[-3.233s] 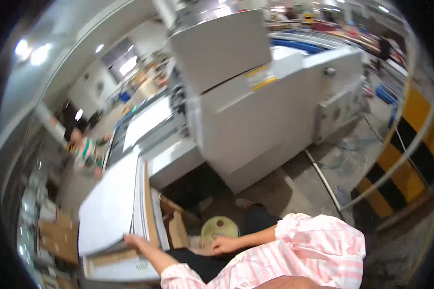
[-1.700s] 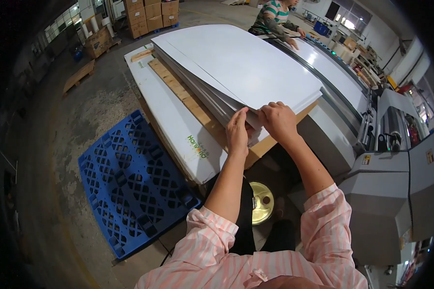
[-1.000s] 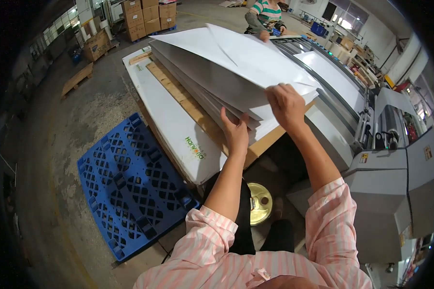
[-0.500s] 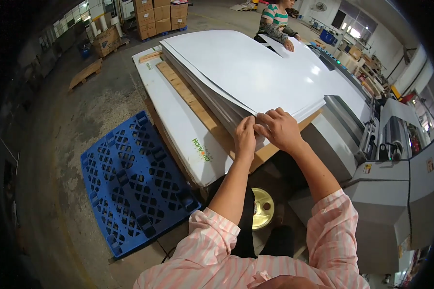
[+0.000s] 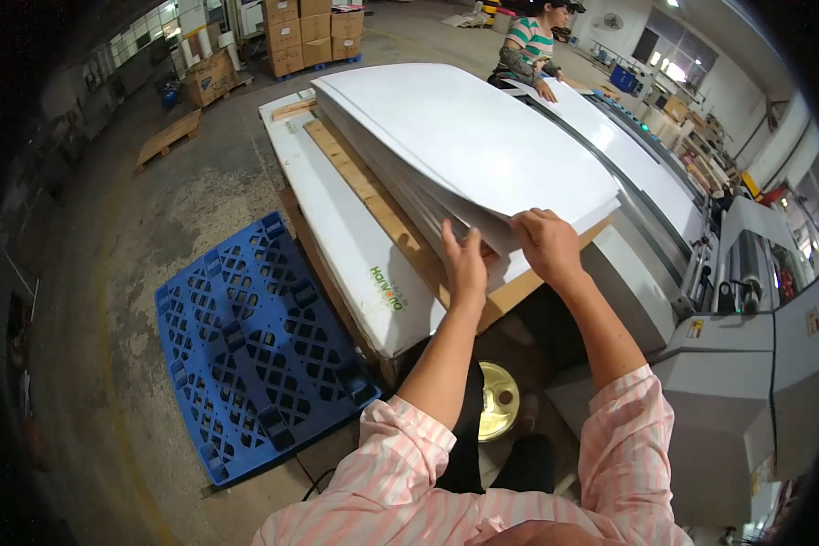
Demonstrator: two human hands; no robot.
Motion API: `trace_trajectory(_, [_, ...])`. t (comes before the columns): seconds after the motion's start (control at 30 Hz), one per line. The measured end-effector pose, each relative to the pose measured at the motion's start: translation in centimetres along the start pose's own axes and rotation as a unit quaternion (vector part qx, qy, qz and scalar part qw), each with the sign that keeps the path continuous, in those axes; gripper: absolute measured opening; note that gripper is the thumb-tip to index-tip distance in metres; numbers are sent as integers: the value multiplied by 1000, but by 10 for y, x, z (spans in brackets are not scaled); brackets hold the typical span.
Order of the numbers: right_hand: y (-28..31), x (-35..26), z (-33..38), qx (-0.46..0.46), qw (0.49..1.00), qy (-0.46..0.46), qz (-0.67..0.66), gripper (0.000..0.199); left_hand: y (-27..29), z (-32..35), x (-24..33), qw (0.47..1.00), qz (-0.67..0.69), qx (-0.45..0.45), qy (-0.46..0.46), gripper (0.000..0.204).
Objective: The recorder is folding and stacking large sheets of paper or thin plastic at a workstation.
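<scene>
A large glossy white sheet (image 5: 482, 136) lies on top of a stack of white sheets (image 5: 396, 187), and its near corner is bent upward. My right hand (image 5: 548, 247) pinches that raised corner, fingers closed on the edge. Just to the left, my left hand (image 5: 467, 266) is off the top sheet, with its thumb and fingers spread beside the gap under the lifted edge. Some of its fingers are partly hidden against the stack. Beneath the stack are a wooden batten (image 5: 359, 187) and a white wrapped pack (image 5: 337, 218).
A blue plastic pallet (image 5: 232, 326) lies on the floor at left. On the right stands a grey machine (image 5: 719, 364) with rollers. Across the stack, a co-worker (image 5: 528, 55) handles another white sheet (image 5: 601, 123). A round gold-coloured stool seat (image 5: 499, 414) sits by my legs. Cartons (image 5: 314, 36) stand behind.
My left hand has come away from the sheet's edge and opened. My right hand has lifted the corner higher, widening the gap below. The co-worker's sheet has shifted toward the right, away from the stack.
</scene>
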State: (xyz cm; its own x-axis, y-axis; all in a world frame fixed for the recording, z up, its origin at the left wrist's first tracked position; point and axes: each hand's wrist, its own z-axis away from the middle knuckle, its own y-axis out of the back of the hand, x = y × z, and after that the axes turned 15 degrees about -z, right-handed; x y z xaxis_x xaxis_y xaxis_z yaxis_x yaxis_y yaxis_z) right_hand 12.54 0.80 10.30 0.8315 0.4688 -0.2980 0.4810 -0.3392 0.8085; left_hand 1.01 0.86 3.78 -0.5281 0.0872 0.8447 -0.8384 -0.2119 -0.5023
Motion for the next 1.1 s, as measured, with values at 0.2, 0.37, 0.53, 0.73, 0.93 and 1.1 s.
trace_trajectory(0.2, [-17,5,6,-86,992,-54,74,25,16,-16,-16,991,104,-85,24,30])
trace_trajectory(0.37, [-10,-19,-2,-95,992,-88,-12,27,23,-22,-21,991,98,-88,27,27])
trace_trajectory(0.53, [-6,-11,-10,-139,973,-170,-67,29,14,-12,-11,992,92,-88,15,21])
trace_trajectory(0.73, [-13,-9,-13,-45,994,-93,24,20,18,-15,-10,996,36,-79,-12,20])
trace_trajectory(0.93, [-8,8,-10,58,995,86,4,18,5,-4,-8,978,-175,7,-115,71])
trace_trajectory(1.1, [15,-5,-31,155,986,5,-56,21,18,-17,-22,956,-266,3,-127,24])
